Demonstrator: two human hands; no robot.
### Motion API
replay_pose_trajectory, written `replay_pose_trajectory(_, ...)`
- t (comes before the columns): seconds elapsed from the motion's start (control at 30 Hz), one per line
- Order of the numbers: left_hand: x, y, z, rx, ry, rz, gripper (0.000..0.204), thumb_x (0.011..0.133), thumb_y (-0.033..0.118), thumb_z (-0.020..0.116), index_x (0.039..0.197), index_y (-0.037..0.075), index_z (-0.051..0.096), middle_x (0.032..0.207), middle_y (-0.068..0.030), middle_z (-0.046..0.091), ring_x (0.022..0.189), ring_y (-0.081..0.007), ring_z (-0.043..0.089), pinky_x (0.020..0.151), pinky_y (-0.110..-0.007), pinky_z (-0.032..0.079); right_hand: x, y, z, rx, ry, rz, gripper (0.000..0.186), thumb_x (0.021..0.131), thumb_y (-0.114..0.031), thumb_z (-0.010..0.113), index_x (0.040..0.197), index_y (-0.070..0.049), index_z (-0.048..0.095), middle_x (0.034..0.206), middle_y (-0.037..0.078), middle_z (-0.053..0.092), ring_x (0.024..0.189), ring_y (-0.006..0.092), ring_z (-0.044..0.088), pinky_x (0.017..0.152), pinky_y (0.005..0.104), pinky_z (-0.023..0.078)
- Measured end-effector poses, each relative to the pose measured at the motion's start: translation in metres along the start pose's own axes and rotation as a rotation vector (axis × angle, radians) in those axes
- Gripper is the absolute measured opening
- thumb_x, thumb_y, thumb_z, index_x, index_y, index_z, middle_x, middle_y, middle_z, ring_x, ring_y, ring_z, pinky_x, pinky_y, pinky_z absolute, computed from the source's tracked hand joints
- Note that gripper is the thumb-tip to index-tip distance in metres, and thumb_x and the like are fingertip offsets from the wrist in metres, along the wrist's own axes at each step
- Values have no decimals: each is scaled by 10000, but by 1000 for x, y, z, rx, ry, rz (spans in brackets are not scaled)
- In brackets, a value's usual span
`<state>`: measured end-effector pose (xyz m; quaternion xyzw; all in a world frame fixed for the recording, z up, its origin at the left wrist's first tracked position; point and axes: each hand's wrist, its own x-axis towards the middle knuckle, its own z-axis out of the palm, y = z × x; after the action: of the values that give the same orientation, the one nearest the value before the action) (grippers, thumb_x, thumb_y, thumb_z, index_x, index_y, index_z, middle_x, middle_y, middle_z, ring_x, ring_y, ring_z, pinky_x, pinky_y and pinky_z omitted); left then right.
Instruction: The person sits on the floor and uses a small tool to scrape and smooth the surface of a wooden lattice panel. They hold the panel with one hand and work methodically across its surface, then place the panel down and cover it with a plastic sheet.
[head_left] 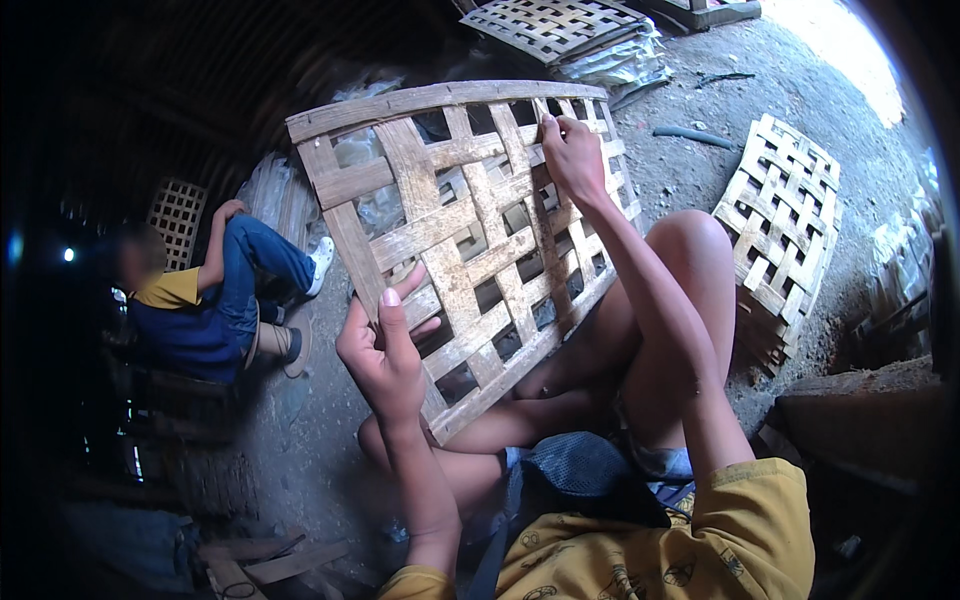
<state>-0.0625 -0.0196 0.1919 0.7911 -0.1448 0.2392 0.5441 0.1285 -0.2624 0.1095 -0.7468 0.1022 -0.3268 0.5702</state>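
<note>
A woven bamboo panel (455, 222) in a flat wooden frame is held up, tilted, over my crossed legs. Its pale slats cross with square gaps between them, and some show brown stains. My left hand (385, 360) grips the left side of the frame, thumb on the near face and fingers reaching behind through the gaps. Near the top edge, my right hand (573, 160) is closed on the weave, its fingers pinched at an upright slat. The exact spot under those fingertips is partly hidden.
A stack of similar woven panels (785, 200) lies on the ground to the right. More panels (550, 25) rest on plastic-wrapped bundles at the back. A co-worker (225, 280) sits at the left. Wood scraps (290, 560) lie at lower left, and a short hose piece (693, 134) lies beyond the panel.
</note>
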Motion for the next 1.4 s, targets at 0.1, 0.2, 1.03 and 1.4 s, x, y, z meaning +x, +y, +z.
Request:
replay_pose_trajectory(0.1,0,0,2,15,-10,17,350,1087,186,463,1171,-105,638,1132,-171,738,899,-149,718,628,-248,635,0,-3,2,60,41,29,473,1025,-375,518,954,53,705,744,194,682,693,259,650,717,407,485)
replay_pose_trajectory(0.2,-1,0,-2,29,-6,10,350,1088,186,462,1172,-105,638,1133,-173,737,896,-151,719,627,-247,635,-8,-26,-5,219,-125,222,471,1019,-373,540,979,65,711,734,118,674,690,181,599,703,369,475)
replay_pose_trajectory(1.03,1,1,1,33,-37,36,336,1082,161,461,1189,-113,624,1132,-188,735,879,-143,714,610,-249,630,25,4,-9,84,-235,-131,526,1031,-425,568,816,50,637,587,48,514,576,135,418,552,364,360)
replay_pose_trajectory(1.4,0,-4,-4,23,-37,15,344,1084,173,466,1200,-105,632,1135,-173,735,888,-149,716,619,-244,630,11,-19,5,-425,-53,-336,235,1038,-289,497,1008,-76,591,789,221,685,769,442,665,678,565,481)
